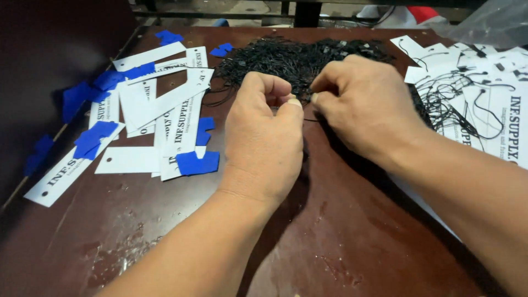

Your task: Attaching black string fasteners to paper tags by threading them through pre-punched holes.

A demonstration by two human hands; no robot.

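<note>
My left hand (263, 137) and my right hand (360, 104) meet over the middle of a dark brown table (341, 236), fingertips pinched close together. A thin black string seems to run between the two pinches, at the near edge of a big heap of black string loops (291, 58). The string itself is too fine to see clearly. Both hands are curled, thumbs against forefingers.
Loose white paper tags (165, 104) with blue ends (197, 163) lie scattered at the left. At the right lies a pile of white tags with black strings on them (473, 99). Clear plastic (489, 22) sits at the far right corner. The table's left edge drops into shadow.
</note>
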